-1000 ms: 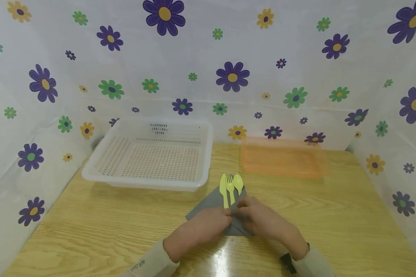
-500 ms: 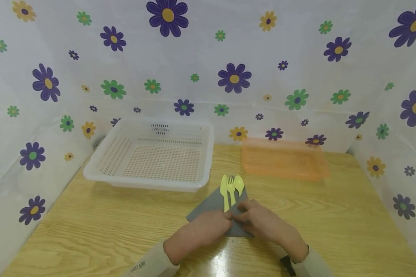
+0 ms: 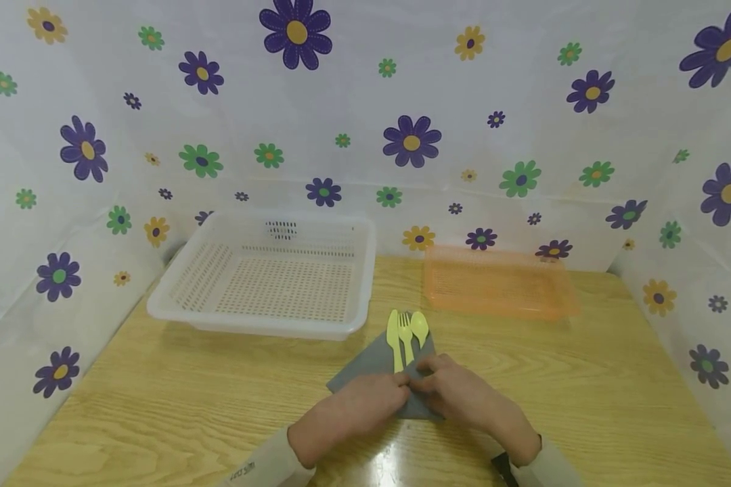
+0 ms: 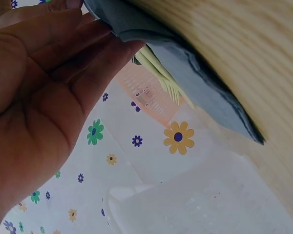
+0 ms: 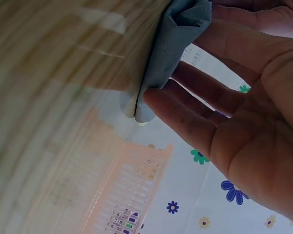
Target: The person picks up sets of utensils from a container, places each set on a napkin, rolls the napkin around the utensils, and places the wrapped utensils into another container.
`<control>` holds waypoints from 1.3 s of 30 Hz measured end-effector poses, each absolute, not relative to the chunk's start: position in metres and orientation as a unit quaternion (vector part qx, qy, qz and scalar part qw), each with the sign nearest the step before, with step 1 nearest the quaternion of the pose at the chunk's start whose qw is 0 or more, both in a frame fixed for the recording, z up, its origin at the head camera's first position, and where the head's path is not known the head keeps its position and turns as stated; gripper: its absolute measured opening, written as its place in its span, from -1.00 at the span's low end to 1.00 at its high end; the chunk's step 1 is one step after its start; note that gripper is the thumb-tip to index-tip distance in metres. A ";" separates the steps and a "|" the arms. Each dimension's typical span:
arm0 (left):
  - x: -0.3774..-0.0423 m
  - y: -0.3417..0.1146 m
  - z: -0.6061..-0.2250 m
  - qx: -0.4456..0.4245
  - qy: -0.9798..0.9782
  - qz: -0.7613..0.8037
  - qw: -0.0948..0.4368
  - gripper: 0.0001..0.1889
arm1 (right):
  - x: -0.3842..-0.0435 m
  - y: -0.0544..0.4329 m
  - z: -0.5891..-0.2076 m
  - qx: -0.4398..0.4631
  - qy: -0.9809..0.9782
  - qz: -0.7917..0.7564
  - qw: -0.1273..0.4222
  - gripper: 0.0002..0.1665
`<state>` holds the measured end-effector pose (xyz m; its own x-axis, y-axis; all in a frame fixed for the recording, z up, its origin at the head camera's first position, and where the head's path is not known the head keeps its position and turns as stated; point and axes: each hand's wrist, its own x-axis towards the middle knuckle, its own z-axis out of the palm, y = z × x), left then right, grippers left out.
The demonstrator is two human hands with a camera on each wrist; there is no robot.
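Observation:
A grey napkin (image 3: pixel 365 363) lies on the table, with a yellow-green plastic knife (image 3: pixel 393 336), fork (image 3: pixel 405 330) and spoon (image 3: pixel 419 326) side by side on it. Its right side is folded over the lower handles, which are hidden. My left hand (image 3: pixel 365 404) holds the fold near the middle, its fingertips on the cloth in the left wrist view. From the right, my right hand (image 3: pixel 466 396) grips the folded edge; in the right wrist view its fingers lie along the rolled napkin (image 5: pixel 166 53). Both hands' fingertips meet close together over the fold.
Behind the napkin to the left stands a white perforated basket (image 3: pixel 280 325). A shallow orange basket (image 3: pixel 499 308) is at the back right. A white curtain (image 3: pixel 451 88) with printed flowers surrounds the wooden table (image 3: pixel 176 399) at the back and sides.
Both hands stay at the napkin's fold, with only slight finger movement. The whole head view has shifted slightly; the cutlery and baskets keep their places on the table.

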<state>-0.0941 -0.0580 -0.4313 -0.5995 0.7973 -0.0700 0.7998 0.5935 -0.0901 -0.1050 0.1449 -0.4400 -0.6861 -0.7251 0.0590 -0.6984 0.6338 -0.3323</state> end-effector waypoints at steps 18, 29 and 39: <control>-0.101 -0.079 -0.434 0.433 0.900 0.031 0.039 -0.93 | -0.100 0.140 -0.437 -0.400 0.908 -0.121 0.006 -0.67; -0.096 -0.106 -0.423 0.280 0.956 0.057 0.064 -0.73 | -0.099 0.140 -0.440 -0.395 0.909 -0.134 -0.004 -0.67; -0.102 -0.110 -0.428 0.222 0.966 0.089 0.101 -0.76 | -0.100 0.139 -0.442 -0.375 0.916 -0.140 0.019 -0.67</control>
